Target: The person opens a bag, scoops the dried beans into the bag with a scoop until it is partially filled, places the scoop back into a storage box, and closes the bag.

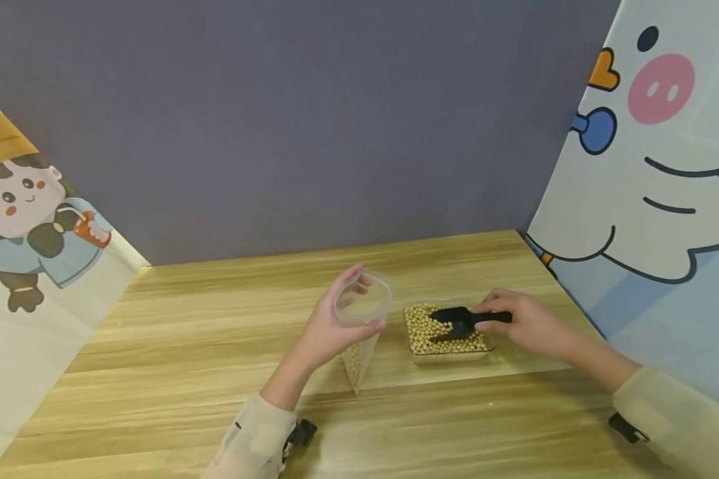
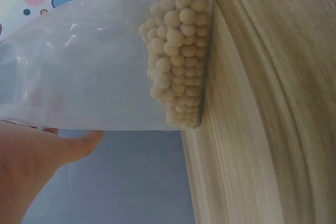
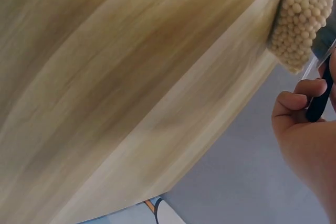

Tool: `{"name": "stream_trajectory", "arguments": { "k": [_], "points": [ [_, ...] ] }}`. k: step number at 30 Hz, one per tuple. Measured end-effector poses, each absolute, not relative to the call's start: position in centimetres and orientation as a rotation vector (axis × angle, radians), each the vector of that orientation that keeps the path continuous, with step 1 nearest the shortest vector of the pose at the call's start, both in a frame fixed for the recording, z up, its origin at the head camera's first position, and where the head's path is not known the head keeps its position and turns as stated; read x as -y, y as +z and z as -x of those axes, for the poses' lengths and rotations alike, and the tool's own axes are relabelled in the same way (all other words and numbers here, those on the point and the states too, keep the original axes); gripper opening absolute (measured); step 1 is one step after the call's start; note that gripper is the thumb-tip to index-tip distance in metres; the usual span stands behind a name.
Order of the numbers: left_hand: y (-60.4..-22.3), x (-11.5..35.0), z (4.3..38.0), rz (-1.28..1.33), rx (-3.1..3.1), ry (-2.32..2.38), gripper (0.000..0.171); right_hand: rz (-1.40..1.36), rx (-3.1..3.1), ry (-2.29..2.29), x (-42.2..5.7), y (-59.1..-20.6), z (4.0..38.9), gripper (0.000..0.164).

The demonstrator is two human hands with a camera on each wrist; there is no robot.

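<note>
My left hand (image 1: 326, 329) grips a clear plastic bag (image 2: 89, 61) near its mouth, thumb and fingers round the rim, which gapes upward. Soybeans (image 2: 181, 51) fill the bag's lower part, and its bottom stands on the table. To the right, my right hand (image 1: 521, 321) holds a small black scoop (image 1: 464, 320) by its handle. The scoop's blade lies among the soybeans (image 1: 422, 329) in a clear rectangular container (image 1: 455, 358). In the right wrist view the fingers curl round the dark handle (image 3: 317, 100), while the blade is mostly cut off by the frame's edge.
The wood-grain table (image 1: 186, 372) extends around the bag and container. Behind it rises a grey panel (image 1: 335, 133). Cartoon-printed panels stand at the left (image 1: 42, 319) and right (image 1: 653, 219). A tiny pale speck (image 1: 490, 404) lies in front of the container.
</note>
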State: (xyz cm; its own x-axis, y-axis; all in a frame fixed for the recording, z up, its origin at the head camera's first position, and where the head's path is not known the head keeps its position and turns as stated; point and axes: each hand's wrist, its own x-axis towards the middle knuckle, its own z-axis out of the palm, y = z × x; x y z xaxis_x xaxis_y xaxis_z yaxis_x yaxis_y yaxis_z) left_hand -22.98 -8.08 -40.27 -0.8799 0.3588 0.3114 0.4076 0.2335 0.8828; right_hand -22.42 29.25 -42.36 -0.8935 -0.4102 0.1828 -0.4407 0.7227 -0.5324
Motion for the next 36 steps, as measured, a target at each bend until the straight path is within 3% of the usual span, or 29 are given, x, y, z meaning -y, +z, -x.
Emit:
{"name": "stream_trajectory", "arguments": {
  "k": [21, 36],
  "points": [
    [-39.9, 8.1, 23.1, 0.731, 2.469, -1.760, 0.099, -0.688, 2.917, 0.952, -27.9, -42.6, 22.5, 0.037],
    [-40.0, 8.2, 23.0, 0.737, 2.449, -1.763, 0.098, -0.641, 2.826, 1.065, -29.7, -43.6, 22.7, 0.027]
  ]
}}
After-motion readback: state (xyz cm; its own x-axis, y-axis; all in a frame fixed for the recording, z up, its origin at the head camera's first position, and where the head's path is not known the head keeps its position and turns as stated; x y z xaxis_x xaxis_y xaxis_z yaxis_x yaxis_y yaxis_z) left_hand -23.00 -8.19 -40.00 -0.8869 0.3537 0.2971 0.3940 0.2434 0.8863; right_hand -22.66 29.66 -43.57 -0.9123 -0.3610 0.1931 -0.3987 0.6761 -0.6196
